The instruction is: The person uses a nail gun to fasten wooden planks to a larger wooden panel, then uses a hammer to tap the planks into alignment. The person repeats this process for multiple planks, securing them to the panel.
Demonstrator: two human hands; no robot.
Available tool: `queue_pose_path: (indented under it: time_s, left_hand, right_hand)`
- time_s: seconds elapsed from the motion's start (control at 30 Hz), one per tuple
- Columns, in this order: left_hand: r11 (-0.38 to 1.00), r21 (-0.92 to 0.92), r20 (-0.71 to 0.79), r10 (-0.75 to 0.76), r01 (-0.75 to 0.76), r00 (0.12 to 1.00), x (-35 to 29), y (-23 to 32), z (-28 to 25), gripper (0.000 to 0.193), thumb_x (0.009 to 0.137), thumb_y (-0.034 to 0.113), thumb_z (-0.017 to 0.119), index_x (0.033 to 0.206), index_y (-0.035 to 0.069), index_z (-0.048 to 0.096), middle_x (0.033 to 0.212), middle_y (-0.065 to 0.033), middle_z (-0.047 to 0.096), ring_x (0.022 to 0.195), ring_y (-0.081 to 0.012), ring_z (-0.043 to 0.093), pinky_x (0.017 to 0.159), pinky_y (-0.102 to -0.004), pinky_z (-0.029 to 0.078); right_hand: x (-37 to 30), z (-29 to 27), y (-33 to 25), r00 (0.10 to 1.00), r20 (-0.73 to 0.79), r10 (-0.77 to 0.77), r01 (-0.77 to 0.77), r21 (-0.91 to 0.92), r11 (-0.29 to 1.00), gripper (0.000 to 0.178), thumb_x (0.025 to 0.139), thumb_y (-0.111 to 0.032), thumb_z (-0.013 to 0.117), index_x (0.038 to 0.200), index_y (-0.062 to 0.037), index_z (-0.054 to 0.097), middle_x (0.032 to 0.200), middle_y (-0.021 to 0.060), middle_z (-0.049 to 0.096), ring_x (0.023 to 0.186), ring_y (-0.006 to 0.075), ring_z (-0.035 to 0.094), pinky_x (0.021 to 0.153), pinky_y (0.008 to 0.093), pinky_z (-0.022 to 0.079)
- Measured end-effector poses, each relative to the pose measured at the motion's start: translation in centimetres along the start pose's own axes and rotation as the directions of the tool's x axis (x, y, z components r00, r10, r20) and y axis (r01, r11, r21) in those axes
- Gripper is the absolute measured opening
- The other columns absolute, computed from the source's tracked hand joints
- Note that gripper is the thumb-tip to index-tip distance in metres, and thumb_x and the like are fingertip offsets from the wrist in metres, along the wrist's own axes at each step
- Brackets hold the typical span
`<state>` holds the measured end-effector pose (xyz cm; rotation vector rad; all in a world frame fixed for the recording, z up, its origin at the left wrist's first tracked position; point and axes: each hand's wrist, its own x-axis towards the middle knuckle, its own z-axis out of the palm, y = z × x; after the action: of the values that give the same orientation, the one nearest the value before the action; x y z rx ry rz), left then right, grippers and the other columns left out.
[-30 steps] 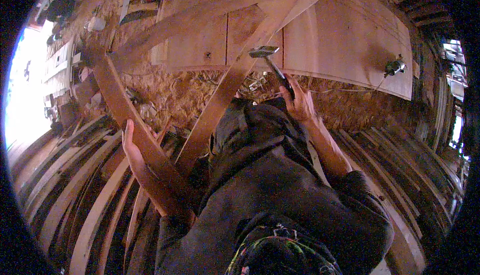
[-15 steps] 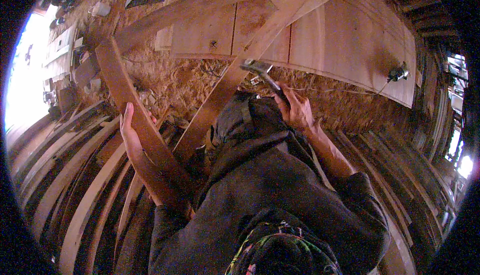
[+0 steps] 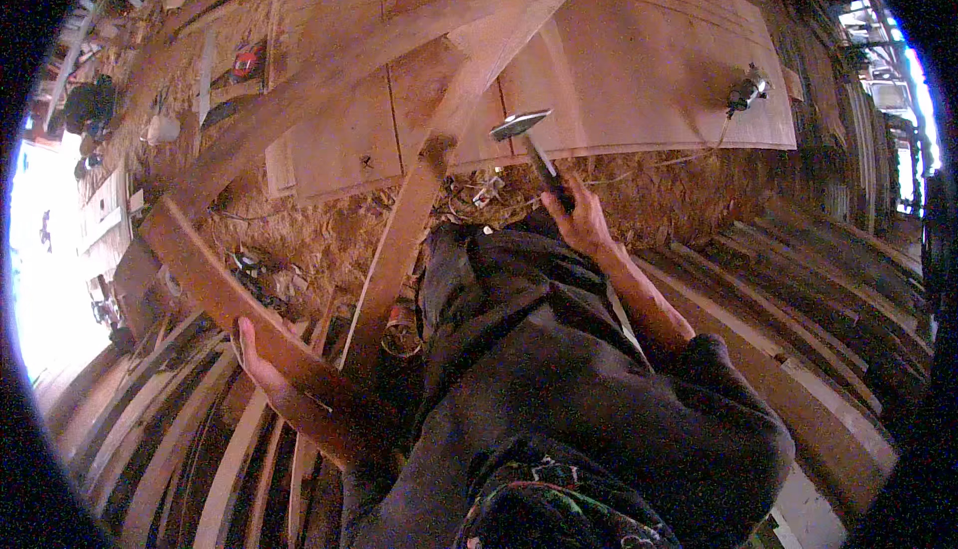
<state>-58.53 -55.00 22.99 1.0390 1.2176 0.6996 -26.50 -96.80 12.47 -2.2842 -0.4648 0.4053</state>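
My left hand (image 3: pixel 264 361) is closed round the edge of a short board (image 3: pixel 235 284), part of a triangular wooden frame. Some of its fingers are hidden behind the wood. The frame's middle board (image 3: pixel 401 225) runs from near my lap up to a pointed far corner, where the long back board (image 3: pixel 319 75) meets it. My right hand (image 3: pixel 584 218) grips the dark handle of a hammer (image 3: pixel 522 127). The hammer's metal head is held up, to the right of the middle board and apart from it.
Beyond the frame lies a wide wooden panel (image 3: pixel 649 75) with a corded power tool (image 3: pixel 746 90) on its right end. A red tape measure (image 3: pixel 247 62) and a white cup (image 3: pixel 160 130) lie at far left. Long wooden strips (image 3: pixel 150 419) flank me on both sides; wood shavings (image 3: pixel 319 235) cover the ground.
The hammer head has moved from close by the middle board to the right, clear of it, and its head has turned. The whole view has shifted; my left hand keeps its hold on the board.
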Motion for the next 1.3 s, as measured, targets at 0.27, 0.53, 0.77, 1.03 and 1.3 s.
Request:
queue_pose_path:
  time_s: [0.27, 0.53, 0.77, 1.03, 1.3]
  left_hand:
    - [0.993, -0.059, 0.234, 0.115, -0.104, 0.965, -5.9, 4.5, -3.1, 0.066, 0.092, 0.048, 0.068, 0.132, -0.002, 0.052, 0.106, -0.0153, 0.061, 0.088, -0.0288, 0.062, 0.075, -0.0424, 0.055]
    - [0.710, 0.335, 0.428, 0.471, -0.620, 0.771, -16.8, 14.3, 4.5, 0.064, 0.091, 0.045, 0.072, 0.130, -0.002, 0.056, 0.112, -0.0172, 0.064, 0.094, -0.0303, 0.064, 0.080, -0.0432, 0.055]
    - [0.206, 0.527, 0.600, 0.597, -0.825, 0.532, -22.1, 12.6, 21.0, 0.062, 0.090, 0.043, 0.076, 0.127, -0.003, 0.059, 0.118, -0.0189, 0.066, 0.099, -0.0316, 0.065, 0.085, -0.0440, 0.054]
    - [-0.087, 0.657, 0.523, 0.768, -0.749, 0.370, -18.1, 4.8, 34.0, 0.058, 0.088, 0.041, 0.080, 0.122, -0.003, 0.065, 0.119, -0.0214, 0.069, 0.101, -0.0346, 0.068, 0.087, -0.0466, 0.055]
    - [-0.414, 0.407, 0.859, 0.477, -0.814, 0.188, -15.3, -8.2, 33.3, 0.063, 0.083, 0.035, 0.081, 0.136, 0.005, 0.063, 0.131, -0.0256, 0.063, 0.118, -0.0454, 0.061, 0.102, -0.0536, 0.049]
  right_hand:
    - [8.0, -5.5, 17.9, 0.899, -0.398, 0.185, -0.209, -0.019, 0.978, 0.065, 0.096, -0.040, 0.071, 0.144, -0.0018, 0.047, 0.100, 0.0167, 0.065, 0.066, 0.0231, 0.066, 0.053, 0.0363, 0.051]
    - [14.7, -15.6, 30.4, 0.795, -0.593, -0.128, -0.253, -0.516, 0.819, 0.047, 0.097, -0.042, 0.064, 0.128, -0.0058, 0.063, 0.112, 0.0194, 0.068, 0.108, 0.0365, 0.065, 0.090, 0.0505, 0.052]
    - [15.8, -21.3, 29.9, 0.845, -0.529, 0.076, -0.319, -0.386, 0.865, 0.049, 0.097, -0.045, 0.063, 0.130, -0.0084, 0.063, 0.123, 0.0190, 0.067, 0.111, 0.0405, 0.063, 0.101, 0.0514, 0.048]
    - [13.5, -19.9, 22.5, 0.874, -0.485, -0.022, 0.164, 0.254, 0.953, 0.048, 0.104, -0.046, 0.060, 0.129, -0.0053, 0.064, 0.113, 0.0089, 0.071, 0.095, 0.0224, 0.068, 0.088, 0.0382, 0.053]
    - [5.2, -20.1, 12.2, 0.895, 0.432, -0.110, -0.388, 0.876, 0.286, 0.059, 0.106, -0.054, 0.050, 0.137, -0.0050, 0.061, 0.123, 0.0085, 0.068, 0.108, 0.0191, 0.064, 0.091, 0.0340, 0.052]
